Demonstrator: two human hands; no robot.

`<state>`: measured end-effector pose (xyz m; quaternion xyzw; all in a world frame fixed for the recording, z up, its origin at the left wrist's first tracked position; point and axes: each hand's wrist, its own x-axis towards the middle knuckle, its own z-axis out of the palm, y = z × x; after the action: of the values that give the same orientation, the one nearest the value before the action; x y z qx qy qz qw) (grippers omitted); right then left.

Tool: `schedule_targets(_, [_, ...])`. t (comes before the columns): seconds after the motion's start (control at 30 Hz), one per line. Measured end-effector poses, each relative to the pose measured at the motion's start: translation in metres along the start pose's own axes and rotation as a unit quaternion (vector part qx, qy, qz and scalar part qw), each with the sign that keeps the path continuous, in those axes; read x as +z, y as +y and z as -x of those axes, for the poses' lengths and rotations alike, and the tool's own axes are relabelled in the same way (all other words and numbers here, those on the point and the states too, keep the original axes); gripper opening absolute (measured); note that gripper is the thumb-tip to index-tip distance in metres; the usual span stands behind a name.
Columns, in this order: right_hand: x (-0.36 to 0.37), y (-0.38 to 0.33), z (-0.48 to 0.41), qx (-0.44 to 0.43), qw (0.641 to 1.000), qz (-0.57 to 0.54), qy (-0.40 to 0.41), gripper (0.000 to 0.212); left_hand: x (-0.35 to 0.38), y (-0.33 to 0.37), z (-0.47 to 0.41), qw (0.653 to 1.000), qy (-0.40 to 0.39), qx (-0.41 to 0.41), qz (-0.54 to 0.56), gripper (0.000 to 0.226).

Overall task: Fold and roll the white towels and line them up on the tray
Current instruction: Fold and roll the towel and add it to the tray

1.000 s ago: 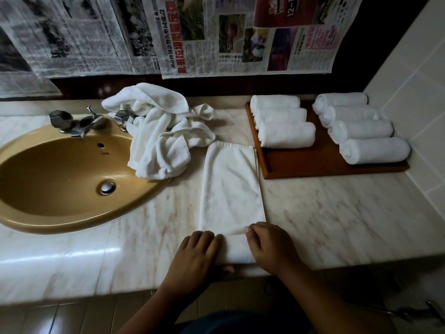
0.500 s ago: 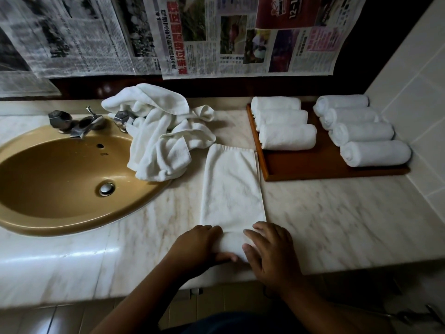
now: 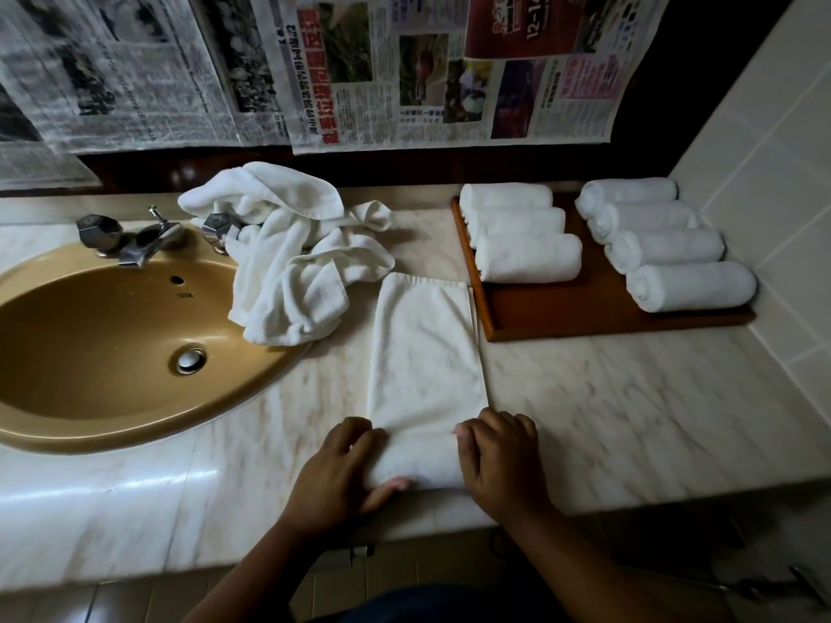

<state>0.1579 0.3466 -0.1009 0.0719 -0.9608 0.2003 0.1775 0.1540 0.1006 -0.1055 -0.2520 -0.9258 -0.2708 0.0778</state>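
A folded white towel (image 3: 425,348) lies as a long strip on the marble counter, its near end wound into a short roll (image 3: 418,460). My left hand (image 3: 339,474) grips the roll's left end, thumb tucked under it. My right hand (image 3: 501,460) curls over the roll's right end. A wooden tray (image 3: 562,314) stands at the back right and carries several rolled white towels in two columns, three on the left (image 3: 526,258) and more on the right (image 3: 690,287). A heap of loose white towels (image 3: 292,258) lies left of the strip.
A tan oval sink (image 3: 90,348) with chrome taps (image 3: 135,238) fills the left side; the heap hangs over its rim. Newspaper sheets (image 3: 404,69) hang on the back wall. A white tiled wall (image 3: 773,173) borders the tray on the right. The counter's front edge runs just under my hands.
Both hands have rolled the towel's near end away from me, so the roll is thicker and the flat strip shorter. The tray and the heap have not moved.
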Motion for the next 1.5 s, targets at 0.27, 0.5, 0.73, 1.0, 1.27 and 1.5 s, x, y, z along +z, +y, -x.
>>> schedule_targets(0.27, [0.005,-0.004,-0.007,0.184,0.950,-0.252,0.003,0.014,0.006,0.001,-0.007,0.989,0.015,-0.112,0.098,0.038])
schedule_targets(0.5, [-0.002,-0.018,-0.004,0.224,0.881,-0.416,0.000,0.019,0.014,0.035,-0.013,0.916,0.050,-0.256,0.304,0.037])
schedule_targets(0.73, [0.012,0.010,0.001,0.005,0.995,-0.100,0.006,0.037,0.004,0.015,-0.010,0.996,0.024,-0.070,0.048,0.041])
schedule_targets(1.0, [0.003,0.007,-0.013,0.035,0.993,-0.112,-0.005,0.045,0.009,0.029,-0.013,0.994,0.013,0.009,-0.110,0.052])
schedule_targets(1.27, [-0.004,-0.005,0.002,-0.086,0.996,0.002,-0.026,0.044,0.004,0.028,-0.039,0.992,-0.040,-0.092,-0.072,0.051])
schedule_targets(1.5, [-0.003,-0.001,-0.006,-0.061,0.997,-0.018,-0.032,0.032,-0.003,0.034,-0.039,0.991,-0.052,-0.116,-0.052,0.052])
